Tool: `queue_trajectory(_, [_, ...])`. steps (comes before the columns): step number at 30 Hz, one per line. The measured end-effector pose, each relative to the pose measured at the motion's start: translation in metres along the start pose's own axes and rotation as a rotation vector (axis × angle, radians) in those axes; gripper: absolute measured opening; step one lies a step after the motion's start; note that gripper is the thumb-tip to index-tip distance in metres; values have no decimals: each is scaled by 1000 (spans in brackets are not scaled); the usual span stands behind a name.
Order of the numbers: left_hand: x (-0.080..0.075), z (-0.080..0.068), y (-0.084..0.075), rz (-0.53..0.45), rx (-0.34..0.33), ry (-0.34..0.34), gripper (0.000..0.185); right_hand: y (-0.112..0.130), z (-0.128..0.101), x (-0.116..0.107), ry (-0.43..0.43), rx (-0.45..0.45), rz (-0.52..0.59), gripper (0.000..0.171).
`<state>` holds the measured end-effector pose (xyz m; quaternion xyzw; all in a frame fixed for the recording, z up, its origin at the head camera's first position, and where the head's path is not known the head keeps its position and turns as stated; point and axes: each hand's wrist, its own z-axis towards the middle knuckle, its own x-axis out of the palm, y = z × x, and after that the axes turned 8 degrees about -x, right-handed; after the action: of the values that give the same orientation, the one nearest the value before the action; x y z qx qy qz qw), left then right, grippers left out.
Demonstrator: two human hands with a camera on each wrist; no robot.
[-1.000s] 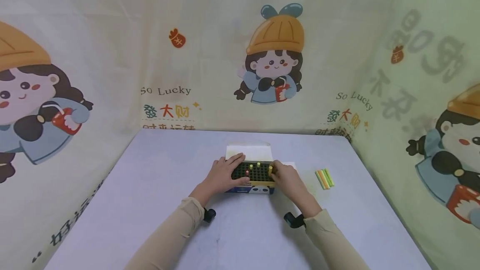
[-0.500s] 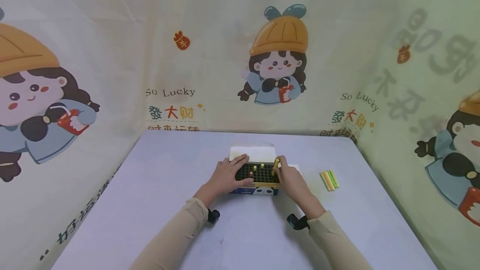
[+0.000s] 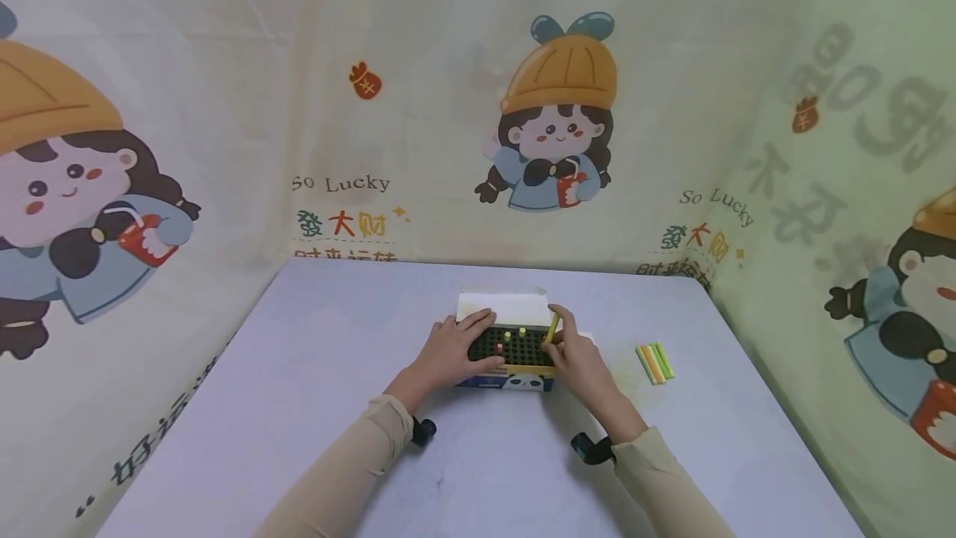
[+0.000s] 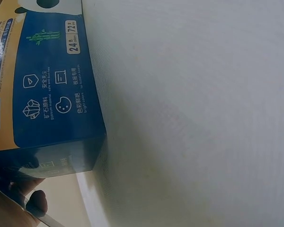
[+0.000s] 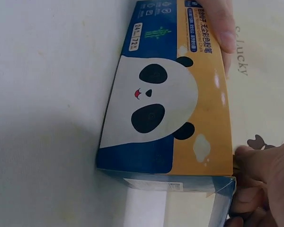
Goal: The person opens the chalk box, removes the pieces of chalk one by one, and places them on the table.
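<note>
A blue and yellow chalk box with a panda face stands on the pale table; its flap is folded back and its black grid holds a few coloured chalk sticks. My left hand grips the box's left side, fingers over the top edge. My right hand pinches a yellow chalk stick, raised and tilted above the box's right corner. The right wrist view shows the panda front of the box, with left-hand fingertips over its far top edge. The left wrist view shows the blue side of the box.
A small bundle of green, yellow and orange chalk sticks lies on the table right of the box. Printed fabric walls enclose the table at the back and both sides. Bare table surface lies in front and to the left.
My right hand has pulled the yellow chalk stick up out of the grid at the box's right corner and now holds it tilted above the box. The left hand stays in place.
</note>
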<state>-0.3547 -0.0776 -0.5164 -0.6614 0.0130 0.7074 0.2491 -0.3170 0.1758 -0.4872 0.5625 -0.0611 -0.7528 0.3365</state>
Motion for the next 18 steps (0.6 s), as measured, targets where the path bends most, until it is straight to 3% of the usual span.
queue_trajectory(8, [-2,-2,-1,-24,-1,14,88,-5,0,-6,-81,-31,-69,87])
queue_trajectory(18, [-3,-1,-2,-23,-11,8,86,-36,-6,-18,-154,110,-86,87])
